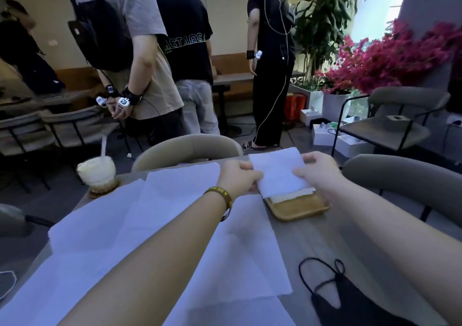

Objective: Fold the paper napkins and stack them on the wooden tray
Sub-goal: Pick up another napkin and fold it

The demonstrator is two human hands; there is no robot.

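Observation:
A folded white napkin [278,173] is held over the far end of the wooden tray [300,207]. My left hand [238,177] pinches its left edge and my right hand [317,172] pinches its right edge. Under it, a thin stack of folded napkins [291,195] lies on the tray. Several unfolded white napkins [160,225] are spread overlapping across the table in front of me, under my left forearm.
An iced drink with a straw [97,173] stands at the table's far left. A black face mask [350,298] lies near right. Chairs [187,148] ring the table. Three people [140,50] stand beyond, with flowers [390,58] at right.

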